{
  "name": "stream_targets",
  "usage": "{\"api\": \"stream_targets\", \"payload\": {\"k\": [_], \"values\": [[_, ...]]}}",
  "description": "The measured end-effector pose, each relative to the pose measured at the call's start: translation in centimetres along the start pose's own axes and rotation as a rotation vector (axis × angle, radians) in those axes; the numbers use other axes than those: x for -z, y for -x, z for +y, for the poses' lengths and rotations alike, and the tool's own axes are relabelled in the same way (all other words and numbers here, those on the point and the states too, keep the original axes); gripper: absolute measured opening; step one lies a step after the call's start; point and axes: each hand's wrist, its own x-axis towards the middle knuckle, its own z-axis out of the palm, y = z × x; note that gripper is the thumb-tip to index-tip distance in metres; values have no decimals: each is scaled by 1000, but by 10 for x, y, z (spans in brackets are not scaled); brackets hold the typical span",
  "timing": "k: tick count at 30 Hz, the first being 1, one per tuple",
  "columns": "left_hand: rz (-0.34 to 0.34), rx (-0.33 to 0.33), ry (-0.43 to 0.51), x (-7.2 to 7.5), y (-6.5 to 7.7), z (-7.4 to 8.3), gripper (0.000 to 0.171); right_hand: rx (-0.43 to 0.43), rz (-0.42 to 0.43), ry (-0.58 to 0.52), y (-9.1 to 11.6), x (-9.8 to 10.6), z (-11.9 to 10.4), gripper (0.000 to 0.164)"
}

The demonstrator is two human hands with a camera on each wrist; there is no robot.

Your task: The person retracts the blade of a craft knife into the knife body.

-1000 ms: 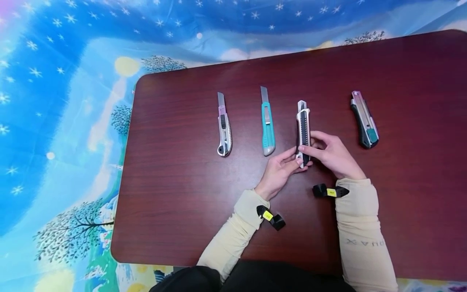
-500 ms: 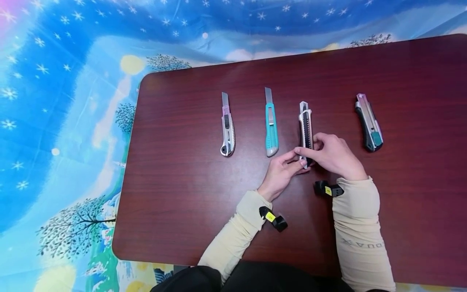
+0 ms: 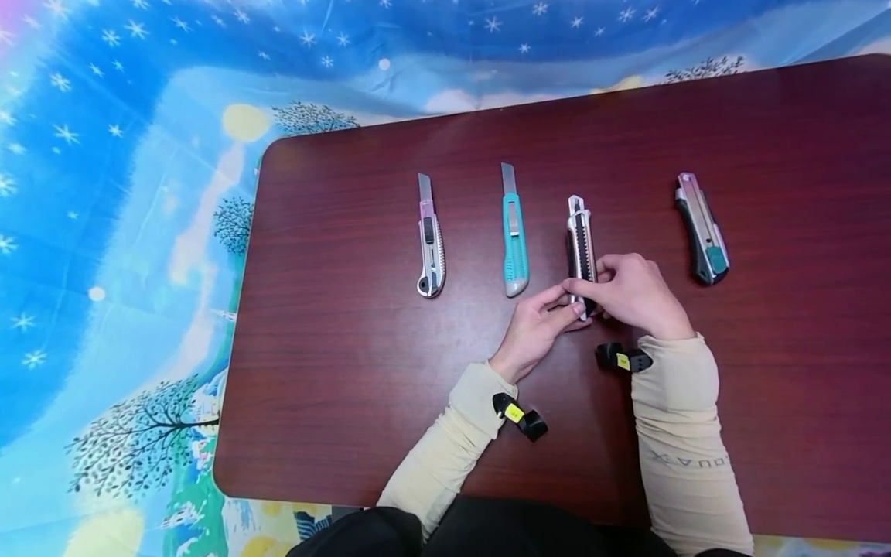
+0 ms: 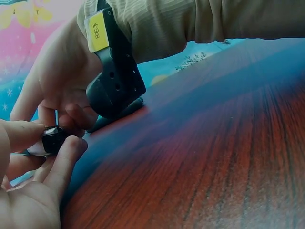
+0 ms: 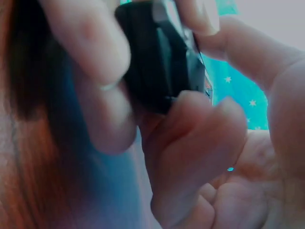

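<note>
In the head view a silver-and-black utility knife [image 3: 581, 240] points away from the person, held at its near end by both hands. My left hand [image 3: 532, 329] pinches the butt from the left, thumb on top. From the right, my right hand [image 3: 640, 294] grips the lower body, its thumb lying across the top face. The left wrist view shows the knife's dark butt [image 4: 53, 139] between the fingertips of both hands. Close up in the right wrist view, the black butt [image 5: 152, 57] is blurred and ringed by fingers. No blade shows beyond its tip.
Left of the hands lie a teal utility knife [image 3: 515, 247] and a silver one with a purple collar [image 3: 431, 247], blades out. Another utility knife with a teal slider [image 3: 703, 232] lies to the right. The dark red table [image 3: 334, 387] meets a snowflake-patterned cloth [image 3: 139, 193].
My right thumb has slid left across the knife's lower body, and the right hand has turned slightly over it. The knife's tip leans a little further left. The other knives stay put.
</note>
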Motion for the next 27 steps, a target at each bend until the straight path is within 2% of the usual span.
{"api": "stream_targets", "payload": {"k": [11, 17, 20, 22, 23, 25, 27], "values": [[-10, -1, 1, -4, 0, 5, 41, 29, 63, 42, -4, 1, 3, 48], [-59, 29, -110, -3, 3, 4, 40, 17, 105, 54, -6, 7, 10, 48], [-79, 22, -206, -8, 10, 17, 36, 4, 123, 51, -7, 10, 17, 46], [-75, -18, -280, -8, 14, 27, 33, -12, 141, 53, -7, 12, 21, 44], [-59, -60, -321, -6, 15, 32, 31, -25, 148, 50, -7, 14, 23, 44], [16, -171, -433, -1, 15, 39, 27, -51, 168, 52, -8, 16, 27, 45], [139, -287, -546, 8, 12, 41, 25, -68, 192, 47, -7, 19, 29, 48]]}}
